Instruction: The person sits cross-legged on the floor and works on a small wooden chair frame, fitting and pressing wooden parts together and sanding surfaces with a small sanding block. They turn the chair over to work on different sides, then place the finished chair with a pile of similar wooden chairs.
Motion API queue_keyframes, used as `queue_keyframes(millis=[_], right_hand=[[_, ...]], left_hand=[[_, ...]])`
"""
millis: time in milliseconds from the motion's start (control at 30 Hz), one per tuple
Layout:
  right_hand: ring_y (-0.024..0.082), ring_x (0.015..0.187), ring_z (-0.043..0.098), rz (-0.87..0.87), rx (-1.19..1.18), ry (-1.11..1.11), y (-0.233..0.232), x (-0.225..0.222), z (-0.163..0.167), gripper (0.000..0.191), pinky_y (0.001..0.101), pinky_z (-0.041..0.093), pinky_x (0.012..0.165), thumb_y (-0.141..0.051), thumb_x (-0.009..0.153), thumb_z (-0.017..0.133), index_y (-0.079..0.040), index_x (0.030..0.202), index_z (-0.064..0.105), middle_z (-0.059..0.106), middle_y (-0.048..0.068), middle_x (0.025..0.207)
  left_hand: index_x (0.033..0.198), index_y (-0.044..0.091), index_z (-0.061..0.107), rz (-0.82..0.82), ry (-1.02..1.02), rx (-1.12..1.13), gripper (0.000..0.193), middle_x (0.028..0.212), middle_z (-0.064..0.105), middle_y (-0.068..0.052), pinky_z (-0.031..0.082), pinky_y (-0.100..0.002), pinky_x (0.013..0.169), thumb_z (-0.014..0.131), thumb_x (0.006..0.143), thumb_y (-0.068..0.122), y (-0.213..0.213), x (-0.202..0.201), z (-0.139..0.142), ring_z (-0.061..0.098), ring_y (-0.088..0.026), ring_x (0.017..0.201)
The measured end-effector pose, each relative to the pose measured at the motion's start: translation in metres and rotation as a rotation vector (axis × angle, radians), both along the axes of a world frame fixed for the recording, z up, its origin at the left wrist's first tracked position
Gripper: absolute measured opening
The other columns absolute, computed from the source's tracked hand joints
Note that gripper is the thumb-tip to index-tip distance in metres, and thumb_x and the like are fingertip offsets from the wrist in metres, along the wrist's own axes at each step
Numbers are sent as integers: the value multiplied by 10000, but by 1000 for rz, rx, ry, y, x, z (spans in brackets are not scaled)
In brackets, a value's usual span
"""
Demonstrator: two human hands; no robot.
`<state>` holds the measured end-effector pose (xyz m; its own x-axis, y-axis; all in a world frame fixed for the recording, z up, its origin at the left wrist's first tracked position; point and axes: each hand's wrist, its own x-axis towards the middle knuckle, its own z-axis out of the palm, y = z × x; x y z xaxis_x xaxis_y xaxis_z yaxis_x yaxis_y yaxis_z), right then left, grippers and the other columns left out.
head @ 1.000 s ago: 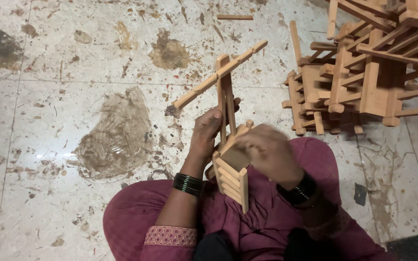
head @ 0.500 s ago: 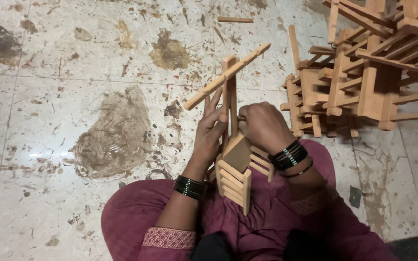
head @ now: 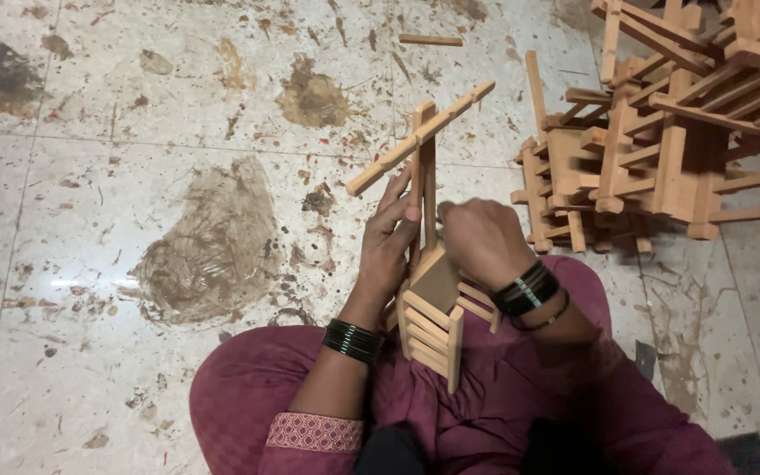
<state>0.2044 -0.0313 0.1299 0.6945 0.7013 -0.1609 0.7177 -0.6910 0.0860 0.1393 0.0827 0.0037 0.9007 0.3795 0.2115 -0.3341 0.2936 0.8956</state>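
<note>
No packages, labels, signs or screens are in view here.

1. The place looked like a small woodcraft workshop, with work done seated on the floor.
2. The pale tiled floor (head: 134, 176) was soiled with brown glue-like stains (head: 213, 246) and scattered wood splinters.
3. A heap of unfinished miniature wooden chairs (head: 661, 132) was piled at the floor's upper right corner.
4. A loose wooden stick (head: 430, 40) lay near the top edge.
</note>
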Motion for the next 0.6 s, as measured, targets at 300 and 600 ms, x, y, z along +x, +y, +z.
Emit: queue_keyframes(millis=[300,600], right_hand=[[354,724,713,10,-30,-97,-3,-9,4,104,472,553,625,-153,890,644,-74,932,698,710,180,745],[245,678,723,54,441,309,-34,-56,27,171,389,571,641,-226,923,621,-147,971,765,734,54,797]], left_hand=[[1314,40,689,-81,-14,-133,391,1674,391,-108,366,-439,1210,582,1055,313,-3,-1,2,382,-292,1530],[1459,12,590,-322,-30,-391,455,1495,575,-73,423,-322,1133,586,1040,190,-4,-6,15,539,-169,1330]])
